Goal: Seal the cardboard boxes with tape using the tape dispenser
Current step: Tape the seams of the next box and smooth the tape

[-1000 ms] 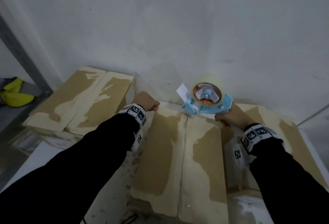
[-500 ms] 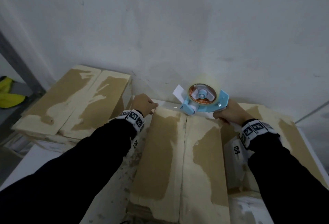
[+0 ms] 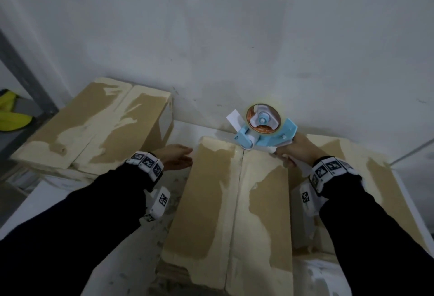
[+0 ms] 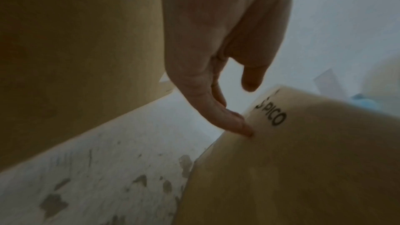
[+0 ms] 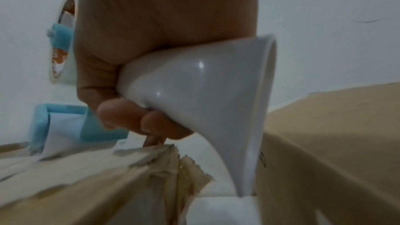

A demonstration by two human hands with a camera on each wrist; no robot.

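Note:
A closed cardboard box with worn, torn flaps lies lengthwise in front of me. My right hand grips the white handle of a blue tape dispenser, whose front roller sits at the far end of the box's centre seam. A clear tape roll is mounted on the dispenser. My left hand lies with straight fingers against the far left side of the box, one fingertip touching its edge.
A second cardboard box stands at the left, a third at the right. All rest on a white table against a white wall. A grey shelf upright and something yellow are at far left.
My left hand went from a fist at the box's far corner to straight fingers beside its left side. The dispenser tipped down onto the far end of the seam.

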